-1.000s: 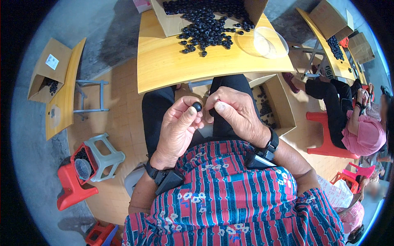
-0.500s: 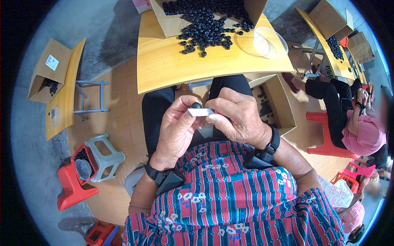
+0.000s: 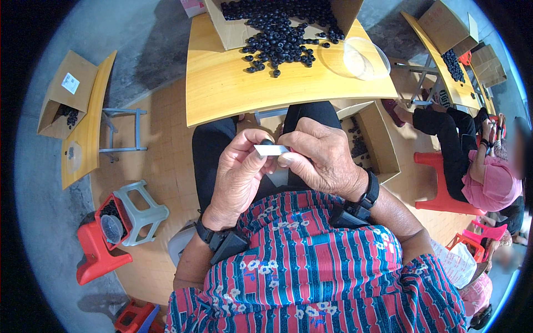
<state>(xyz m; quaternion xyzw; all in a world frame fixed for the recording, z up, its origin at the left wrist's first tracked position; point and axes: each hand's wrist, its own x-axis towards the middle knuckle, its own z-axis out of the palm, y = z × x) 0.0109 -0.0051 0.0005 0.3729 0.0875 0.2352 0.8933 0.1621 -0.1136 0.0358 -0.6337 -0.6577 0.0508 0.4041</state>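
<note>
- Left hand (image 3: 239, 172): fingers pinching a black bead (image 3: 266, 142)!
- Right hand (image 3: 319, 158): fingers pinching a pale strip (image 3: 270, 150) across it!
- Far left, white label (image 3: 70, 83) on a carton (image 3: 83, 99).

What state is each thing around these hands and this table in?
Left hand: pinching the black ball.
Black ball: held, partly hidden by the pale strip.
Right hand: closed on the pale strip.
Pale strip: held.
Upper box: open, black pieces spilling onto the table.
Lower box: open, black pieces inside.
Transparent container: on the table.
</note>
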